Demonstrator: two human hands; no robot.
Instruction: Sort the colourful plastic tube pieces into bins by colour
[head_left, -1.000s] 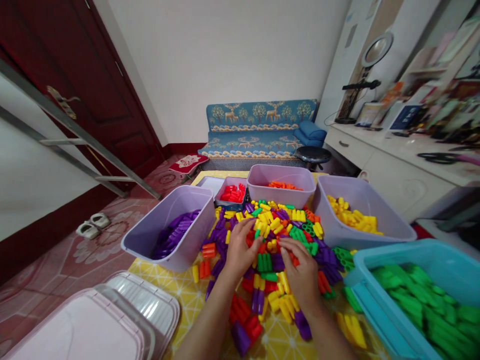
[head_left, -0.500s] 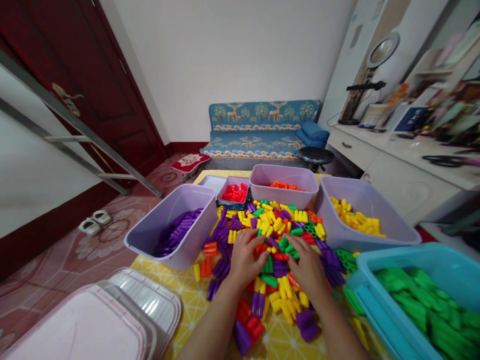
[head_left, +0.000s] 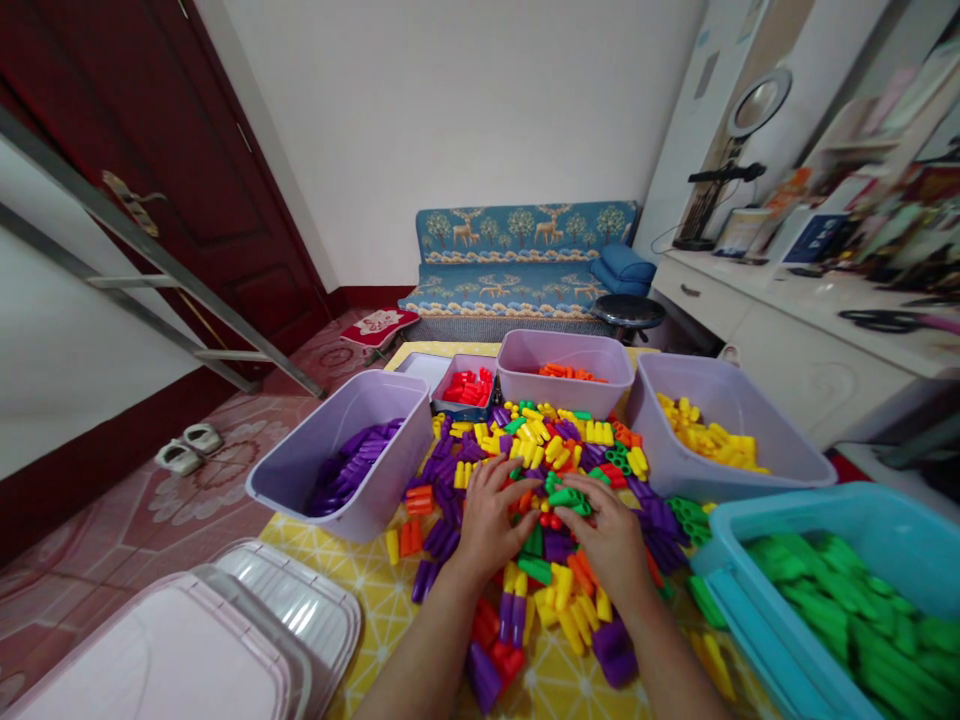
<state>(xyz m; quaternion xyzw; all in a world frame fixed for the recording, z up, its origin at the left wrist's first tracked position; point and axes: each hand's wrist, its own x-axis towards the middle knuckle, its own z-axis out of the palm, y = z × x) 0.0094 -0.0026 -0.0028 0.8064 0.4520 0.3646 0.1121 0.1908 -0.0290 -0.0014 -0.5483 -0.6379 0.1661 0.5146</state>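
A loose heap of yellow, purple, green, orange and red plastic pieces (head_left: 532, 430) covers the middle of the yellow patterned table. My left hand (head_left: 491, 510) is over the heap, its fingers curved around a red piece near the thumb. Facing it, my right hand (head_left: 604, 525) has its thumb and fingers on green pieces (head_left: 568, 498) at the heap's centre. Small red and yellow ends show between the two hands. What lies under the palms is hidden.
Purple pieces fill a lilac bin (head_left: 341, 520) at left. Behind are a small box of red pieces (head_left: 457, 408) and a bin with orange ones (head_left: 566, 395). Yellow pieces lie in a right bin (head_left: 720, 485), green in a turquoise bin (head_left: 795, 655). Lids (head_left: 172, 650) lie front left.
My right hand has closed its thumb and fingers on the green pieces, which have shifted slightly left. My left hand's thumb and index finger have moved a little at the red piece.
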